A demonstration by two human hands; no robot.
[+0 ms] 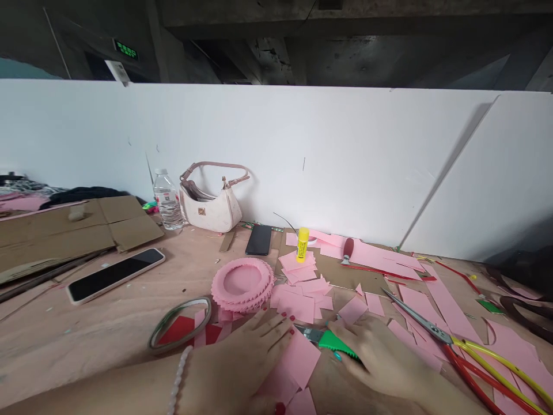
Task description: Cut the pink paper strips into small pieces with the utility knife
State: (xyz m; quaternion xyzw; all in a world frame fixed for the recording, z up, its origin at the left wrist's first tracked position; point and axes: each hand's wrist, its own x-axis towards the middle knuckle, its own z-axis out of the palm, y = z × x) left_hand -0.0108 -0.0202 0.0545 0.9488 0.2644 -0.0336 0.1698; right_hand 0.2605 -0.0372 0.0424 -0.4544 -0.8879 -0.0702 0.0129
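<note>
The hands are apart, the left hand (242, 363) flat on a pink paper sheet (300, 357), the right hand (375, 357) over a green-handled tool (339, 346).

A beaded bracelet (177, 383) of round, pearl-white beads circles the wrist of the left hand (242, 363), low at about 7 o'clock in the head-camera view. Glossy red polish coats the fingernails (291, 316), seen near 6 o'clock. The right hand (371, 357), with long, slender fingers, enters from 5 o'clock, its forearm bare to the frame's edge.
</note>
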